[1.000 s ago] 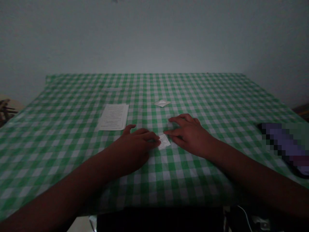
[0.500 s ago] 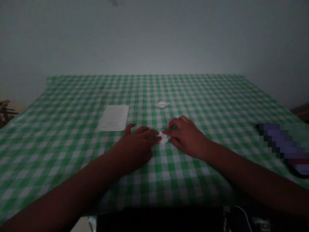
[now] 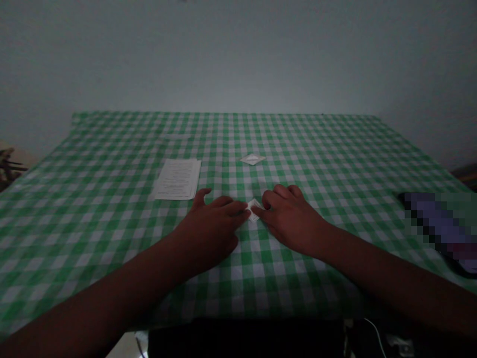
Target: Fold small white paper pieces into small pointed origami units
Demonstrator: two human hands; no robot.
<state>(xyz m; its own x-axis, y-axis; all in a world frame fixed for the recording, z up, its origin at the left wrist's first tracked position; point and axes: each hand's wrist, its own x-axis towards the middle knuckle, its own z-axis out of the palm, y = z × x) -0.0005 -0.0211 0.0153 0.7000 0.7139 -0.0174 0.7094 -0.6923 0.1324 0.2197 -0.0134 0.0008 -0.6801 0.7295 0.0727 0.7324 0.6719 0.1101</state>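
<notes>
A small folded piece of white printed paper (image 3: 254,217) lies flat on the tablecloth, turned like a diamond, between my two hands. My left hand (image 3: 214,223) is palm down, its index and middle fingertips holding the paper's left edge and its little finger raised away. With its index finger pressed on the paper's upper right part, my right hand (image 3: 292,214) has the other fingers curled in. Both hands partly cover the paper. Farther back, a second folded paper diamond (image 3: 253,159) lies by itself.
A stack of printed paper sheets (image 3: 177,179) lies left of centre, beyond my left hand. At the right edge is a dark phone-like object (image 3: 443,228), its face blurred out. A green and white checked tablecloth (image 3: 335,149) covers the table, which reaches a plain wall (image 3: 238,59).
My right hand's index finger has slid inward and down over the paper, and its other fingers have curled more. My left hand stays nearly in place. The view has shifted slightly.
</notes>
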